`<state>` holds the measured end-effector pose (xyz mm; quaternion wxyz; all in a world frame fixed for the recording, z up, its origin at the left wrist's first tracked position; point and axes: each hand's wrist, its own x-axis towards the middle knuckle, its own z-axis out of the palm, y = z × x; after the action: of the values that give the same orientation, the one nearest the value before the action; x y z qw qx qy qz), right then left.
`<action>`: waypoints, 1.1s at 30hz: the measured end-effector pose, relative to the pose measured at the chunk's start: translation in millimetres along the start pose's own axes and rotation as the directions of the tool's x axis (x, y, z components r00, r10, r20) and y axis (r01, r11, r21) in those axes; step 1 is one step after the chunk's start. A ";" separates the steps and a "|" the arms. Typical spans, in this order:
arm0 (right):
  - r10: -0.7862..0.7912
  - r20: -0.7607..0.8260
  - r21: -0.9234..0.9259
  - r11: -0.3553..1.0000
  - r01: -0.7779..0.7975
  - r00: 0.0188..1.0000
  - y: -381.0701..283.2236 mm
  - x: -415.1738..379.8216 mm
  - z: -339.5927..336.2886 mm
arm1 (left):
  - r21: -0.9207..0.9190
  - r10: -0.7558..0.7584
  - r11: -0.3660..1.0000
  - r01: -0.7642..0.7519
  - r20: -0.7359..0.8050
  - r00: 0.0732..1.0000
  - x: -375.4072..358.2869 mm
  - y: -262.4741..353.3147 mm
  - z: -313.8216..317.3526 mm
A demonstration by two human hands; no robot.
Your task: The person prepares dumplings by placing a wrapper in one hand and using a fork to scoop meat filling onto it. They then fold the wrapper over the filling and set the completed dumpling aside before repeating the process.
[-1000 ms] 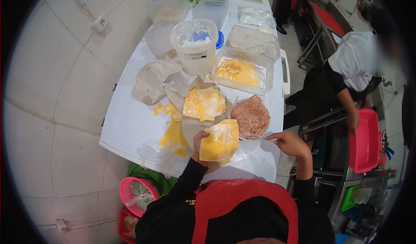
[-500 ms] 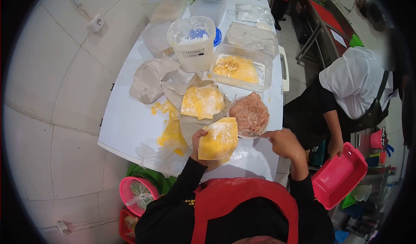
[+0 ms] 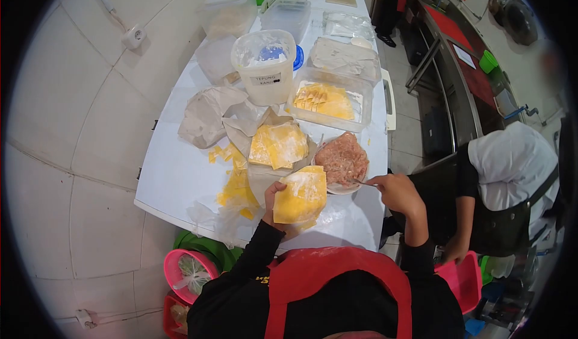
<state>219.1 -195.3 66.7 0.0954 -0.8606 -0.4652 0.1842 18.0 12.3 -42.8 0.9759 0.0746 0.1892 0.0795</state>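
Observation:
My left hand (image 3: 271,202) holds several square yellow dumpling wrappers (image 3: 300,197), dusted with white flour, close in front of my apron. In my right hand (image 3: 402,195) is the handle of a metal spoon (image 3: 363,183). Its tip touches the pink minced meat (image 3: 343,157) heaped in a white bowl (image 3: 344,190), and part of it is hidden there. Behind my left hand, a larger stack of floured wrappers (image 3: 280,144) sits on brown paper. Cut yellow scraps (image 3: 236,188) lie to the left.
A clear container (image 3: 363,119) with folded yellow pieces stands behind the meat. Beside it is a white flour tub (image 3: 265,77). Crumpled paper (image 3: 205,115) is on the table's left. At right a co-worker (image 3: 512,164) bends over a pink basin (image 3: 462,283).
The spoon has moved from the bowl's near edge into the meat. My right hand shifted slightly. The co-worker has bent lower, and the pink basin moved down. My left hand keeps its hold.

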 end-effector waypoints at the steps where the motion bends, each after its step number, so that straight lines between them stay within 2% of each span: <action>1: 0.007 -0.018 -0.063 0.998 -0.008 1.000 -6.7 0.2 4.7 | -0.022 -0.007 1.000 0.008 0.019 1.000 0.7 -0.4 -1.2; 6: 0.036 -0.085 -0.263 0.963 -0.058 0.996 -35.8 -1.2 18.0 | -0.073 -0.041 0.996 0.047 0.080 0.996 4.9 0.4 -10.9; 9: -0.057 -0.130 -0.354 0.935 0.007 0.990 -40.2 -0.5 25.6 | -0.089 -0.016 0.996 0.022 0.068 0.998 8.4 2.2 -21.9; 12: -0.125 -0.052 -0.372 0.923 0.097 0.991 -46.9 -3.0 18.4 | -0.094 -0.024 0.995 0.032 0.084 0.996 8.2 0.7 -21.7; 15: -0.135 0.025 -0.363 0.922 0.135 0.991 -49.7 -1.1 2.4 | -0.080 -0.015 0.997 0.019 0.059 0.998 6.9 -0.3 -19.1; 18: -0.178 0.023 -0.185 0.966 0.179 0.984 -31.4 0.6 -15.7 | -0.036 -0.017 0.999 0.017 0.009 1.000 5.3 -1.5 -16.0; 22: -0.054 0.057 0.105 0.993 0.048 0.997 -15.0 0.4 -33.1 | -0.064 -0.010 0.998 0.013 0.049 0.999 4.7 -1.8 -13.8; 25: 0.037 0.034 0.070 0.997 -0.039 0.999 -15.3 0.5 -21.2 | -0.070 -0.011 0.997 0.014 0.045 0.999 4.5 -1.9 -9.4; 28: -0.018 -0.064 -0.058 0.998 0.014 0.998 -19.4 -0.4 5.1 | -0.062 -0.019 0.998 0.021 0.035 0.999 4.3 -0.1 -11.3; 30: 0.029 -0.106 -0.121 0.992 -0.042 0.994 -31.2 -2.6 14.1 | -0.056 -0.020 0.998 0.023 0.054 0.998 5.1 1.1 -14.6; 33: 0.052 -0.132 -0.192 0.978 -0.077 0.990 -46.9 -3.6 21.9 | -0.190 -0.066 0.978 0.088 0.121 0.990 6.4 1.8 -17.6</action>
<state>172.5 -172.8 63.3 0.0333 -0.8904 -0.4458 0.0856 16.9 17.3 -61.0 0.9901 -0.0241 0.1271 0.0554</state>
